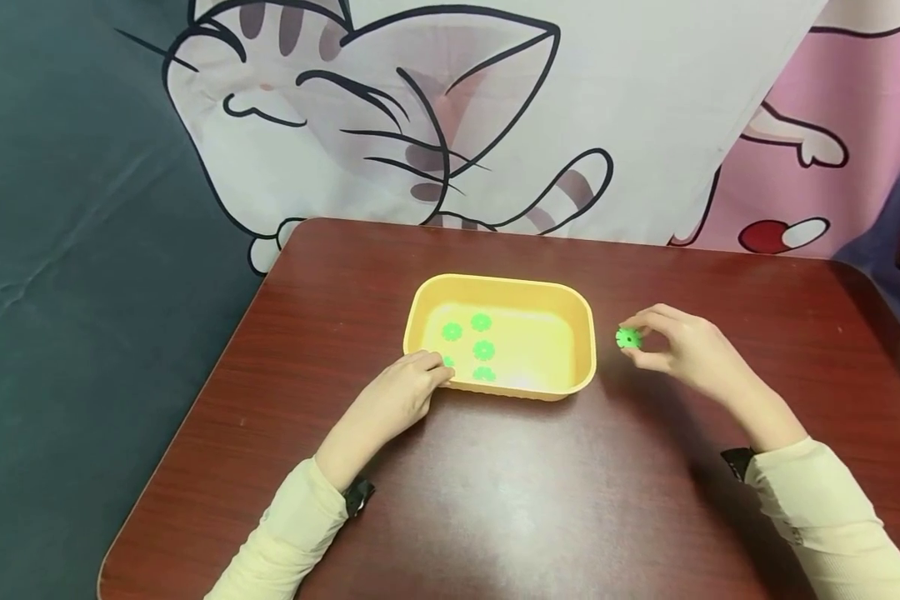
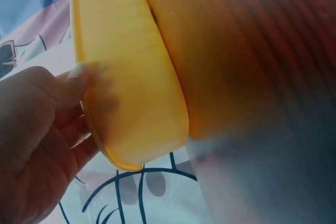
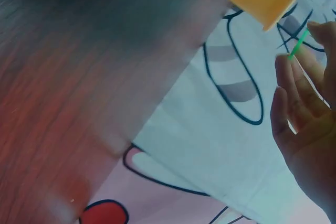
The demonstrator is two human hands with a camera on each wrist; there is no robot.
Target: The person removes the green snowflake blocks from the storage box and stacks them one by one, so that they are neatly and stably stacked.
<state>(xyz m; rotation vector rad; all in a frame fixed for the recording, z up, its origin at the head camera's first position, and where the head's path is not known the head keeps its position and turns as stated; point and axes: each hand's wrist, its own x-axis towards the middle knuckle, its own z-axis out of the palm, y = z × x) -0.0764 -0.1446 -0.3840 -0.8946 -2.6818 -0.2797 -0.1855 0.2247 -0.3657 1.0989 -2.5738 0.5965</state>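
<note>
A yellow rectangular tub point(image 1: 574, 333) stands on the table, with several green flower-shaped discs point(image 1: 483, 350) lying flat toward its left side. My left hand point(image 1: 393, 398) grips the tub's near left rim, its fingers curled over the edge; the left wrist view shows the thumb against the tub wall point(image 2: 131, 77). To the right of the tub, my right hand point(image 1: 693, 350) pinches one green disc point(image 1: 628, 337) between thumb and fingers, raised above the table. In the right wrist view that disc point(image 3: 298, 44) appears edge-on at the fingertips.
The dark red-brown wooden table point(image 1: 495, 483) has rounded corners. Behind it hangs a white cloth point(image 1: 645, 100) printed with a cartoon cat, with a pink part at the right. A dark green surface point(image 1: 82, 292) lies to the left.
</note>
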